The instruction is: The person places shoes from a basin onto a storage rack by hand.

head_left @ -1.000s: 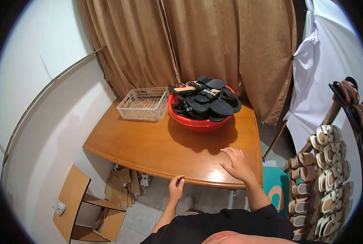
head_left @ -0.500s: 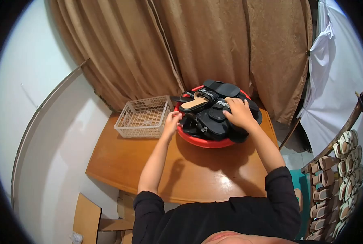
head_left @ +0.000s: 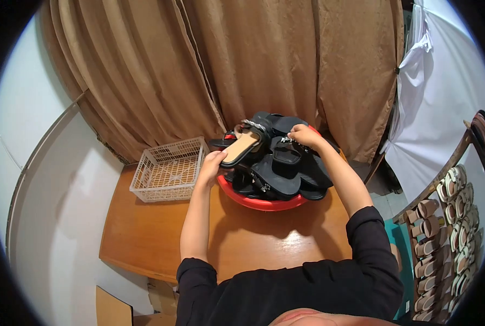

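My left hand (head_left: 212,166) is closed on the heel end of a black sandal with a tan insole (head_left: 241,146) and a glittery strap, raised at the left side of the pile. Fingers together, my right hand (head_left: 305,136) pinches the jewelled strap of a second black sandal (head_left: 287,155). Beneath both hands, a red basin (head_left: 264,205) is heaped with several black sandals, soles and straps facing different ways. Part of the basin's rim is hidden by them.
To the left of the basin a white plastic crate (head_left: 169,169) stands on the wooden table (head_left: 144,228). Brown curtains (head_left: 264,60) hang behind. A rack at right carries several beige and white sandals (head_left: 427,244).
My left hand has taken hold of the tan-insole sandal and lifted it. The right hand has gone from resting open on the pile to pinching a strap. The view has shifted slightly.
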The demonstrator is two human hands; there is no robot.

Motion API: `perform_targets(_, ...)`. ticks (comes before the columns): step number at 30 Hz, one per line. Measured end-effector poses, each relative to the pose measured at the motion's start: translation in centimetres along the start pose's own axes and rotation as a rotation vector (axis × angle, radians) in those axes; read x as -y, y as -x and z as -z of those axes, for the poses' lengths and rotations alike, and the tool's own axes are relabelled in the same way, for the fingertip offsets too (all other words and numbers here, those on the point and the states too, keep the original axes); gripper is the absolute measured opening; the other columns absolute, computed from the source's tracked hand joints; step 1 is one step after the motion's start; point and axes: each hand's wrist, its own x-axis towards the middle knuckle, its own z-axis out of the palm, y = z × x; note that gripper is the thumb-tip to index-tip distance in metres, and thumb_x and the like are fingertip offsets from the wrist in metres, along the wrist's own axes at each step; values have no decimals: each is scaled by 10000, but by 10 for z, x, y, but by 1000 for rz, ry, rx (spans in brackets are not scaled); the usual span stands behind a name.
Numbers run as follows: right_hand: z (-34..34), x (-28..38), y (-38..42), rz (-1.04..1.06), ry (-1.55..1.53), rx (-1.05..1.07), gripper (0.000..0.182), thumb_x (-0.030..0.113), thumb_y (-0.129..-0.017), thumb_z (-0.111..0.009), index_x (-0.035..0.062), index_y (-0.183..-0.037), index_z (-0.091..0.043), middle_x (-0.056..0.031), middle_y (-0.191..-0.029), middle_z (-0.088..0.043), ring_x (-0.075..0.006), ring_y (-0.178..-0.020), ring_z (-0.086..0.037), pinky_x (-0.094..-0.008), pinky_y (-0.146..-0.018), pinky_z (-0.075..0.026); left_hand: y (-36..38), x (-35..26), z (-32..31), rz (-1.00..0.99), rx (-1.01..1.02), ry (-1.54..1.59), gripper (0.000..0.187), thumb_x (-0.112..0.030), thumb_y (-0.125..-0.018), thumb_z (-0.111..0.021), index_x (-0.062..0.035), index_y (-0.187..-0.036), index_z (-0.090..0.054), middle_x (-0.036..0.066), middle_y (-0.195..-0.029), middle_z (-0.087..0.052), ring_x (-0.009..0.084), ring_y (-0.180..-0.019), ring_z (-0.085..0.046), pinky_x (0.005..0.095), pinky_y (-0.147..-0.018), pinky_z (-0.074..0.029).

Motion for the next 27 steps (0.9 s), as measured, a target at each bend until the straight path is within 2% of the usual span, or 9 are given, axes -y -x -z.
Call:
perform_targets(4,-3,12,17,-55,-76,-21,194,195,-810,-571,2,-798,-583,-56,-694,-565,-145,-625,-528,-291,-568,-417,66,7,-5,-197,-40,71,293,-286,-886,-541,-44,-1043,-492,48,-873,-624,122,-707,-626,231,-563,-508)
perform_targets(8,-8,2,15,9,-208,-82,162,163,-790,-562,27,-872,-594,-59,-719,-588,-162,-715,-567,-280,-645,-442,132,47,-17,-204,-97,187,357,-277,-861,-597,-75,-1098,-423,34,-913,-603,103,-749,-615,227,-572,-507)
perform_targets(10,-11,4,18,20,78,-40,317,221,-762,-582,51,-1030,-583,-126,-907,-621,-245,-905,-594,-377,-811,-441,161,72,-28,-223,-149,233,360,-240,-862,-609,-64,-1117,-427,20,-963,-577,77,-812,-560,224,-656,-480)
perform_targets(11,-17,8,25,19,75,-22,317,221,-762,-582,51,-1030,-583,-126,-907,-621,-245,-905,-594,-377,-811,-441,177,79,-35,-201,-176,216,374,-241,-861,-613,-61,-1127,-422,17,-990,-568,68,-850,-543,227,-691,-470)
perform_targets(13,-30,48,48,178,530,-317,496,292,-730,-612,94,-1175,-523,-157,-1137,-554,-300,-1101,-512,-525,-955,-326,198,105,-44,-207,-222,235,375,-251,-864,-609,-62,-1128,-421,16,-987,-570,69,-836,-549,224,-679,-471)
perform_targets(16,-58,83,53,284,620,-105,581,323,-707,-639,123,-1227,-475,-153,-1235,-484,-301,-1170,-448,-613,-989,-222,224,146,-59,-177,-331,302,349,-278,-882,-578,-87,-1125,-416,8,-949,-578,66,-750,-567,211,-599,-472)
perform_targets(20,-107,86,35,322,804,-28,494,335,-712,-652,134,-1149,-541,-137,-1149,-551,-283,-1096,-526,-574,-1004,-243,265,197,-70,14,-440,345,307,-247,-894,-559,-102,-1117,-407,14,-895,-582,76,-713,-563,220,-576,-476)
perform_targets(25,-135,63,11,370,836,-127,290,262,-820,-529,59,-1024,-563,-164,-1046,-599,-295,-972,-601,-460,-775,-469,303,228,-74,133,-477,359,284,-223,-899,-550,-102,-1110,-404,27,-861,-586,90,-678,-577,228,-563,-486)
perform_targets(27,-137,59,8,370,816,-128,283,258,-828,-518,60,-1027,-558,-166,-1065,-592,-295,-979,-597,-458,-787,-463,311,238,-82,184,-485,370,279,-223,-898,-551,-102,-1103,-405,29,-865,-586,91,-684,-579,228,-563,-486)
